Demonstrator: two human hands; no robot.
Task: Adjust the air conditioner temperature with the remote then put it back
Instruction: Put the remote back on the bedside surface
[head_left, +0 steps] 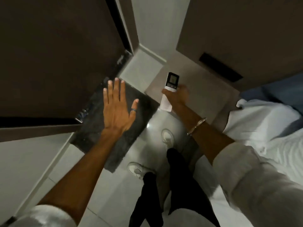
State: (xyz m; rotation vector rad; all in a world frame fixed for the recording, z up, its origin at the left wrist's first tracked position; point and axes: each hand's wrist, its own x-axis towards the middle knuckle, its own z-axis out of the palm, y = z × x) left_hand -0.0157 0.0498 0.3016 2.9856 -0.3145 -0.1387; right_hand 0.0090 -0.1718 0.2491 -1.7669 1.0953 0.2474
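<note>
The white air conditioner remote (pixel 170 86) has a dark display at its far end. My right hand (pixel 177 95) is closed around its middle and holds it over the near left corner of a beige bedside table (pixel 201 82). A metal bangle sits on that wrist. My left hand (pixel 117 107) is open, fingers spread, palm down, with a ring on one finger. It hovers over a dark grey floor mat (pixel 114 128) and touches nothing. The air conditioner itself is not in view.
A dark door (pixel 57 54) fills the left side. A bed with white sheets (pixel 265 128) lies at the right, beside the table. My feet in white shoes (pixel 167 136) stand on the pale tiled floor (pixel 114 194).
</note>
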